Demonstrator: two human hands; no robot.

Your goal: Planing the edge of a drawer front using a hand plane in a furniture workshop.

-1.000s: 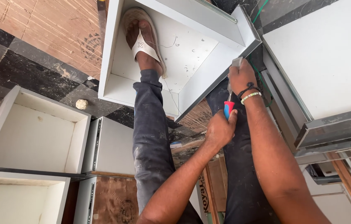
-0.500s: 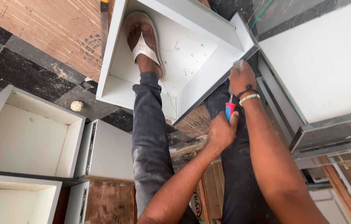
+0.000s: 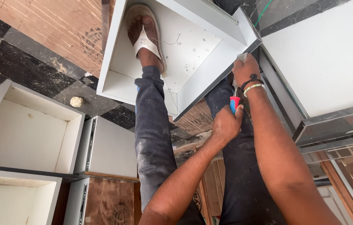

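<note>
Flooring: dark speckled stone tiles (image 3: 9, 58) with a patch of reddish wood-grain board (image 3: 55, 21) at upper left, seen from above by a standing person. Item one, white open-topped drawer box (image 3: 114, 54), lying on the floor at centre top; the person's sandalled foot (image 3: 145, 35) stands inside it, dark trouser leg (image 3: 153, 137) running down from it. Item two, screwdriver with red and blue handle (image 3: 234, 104), held in the left hand (image 3: 226, 125), which is closed around the handle; its shaft points up toward the box's right corner and is mostly hidden. Item three, right hand (image 3: 245, 71), wearing a dark cord and a pale bead bracelet at the wrist, fingers curled over the top corner of the drawer box's right side wall (image 3: 209, 79), gripping it; something small and pale shows at its fingertips, kind not clear. Item four, further white drawer boxes (image 3: 26, 133) at lower left, one above another, with a grey-fronted unit (image 3: 109, 146) beside them. Item five, small pale crumpled lump (image 3: 76, 101) on the tile just left of the central box. Item six, large white panel (image 3: 330, 58) with grey edge at upper right. Change from the frame half a second before: both hands keep the same grips, screwdriver in the same spot below the right wrist; only the view has shifted slightly, the box and foot sitting marginally higher in frame.
</note>
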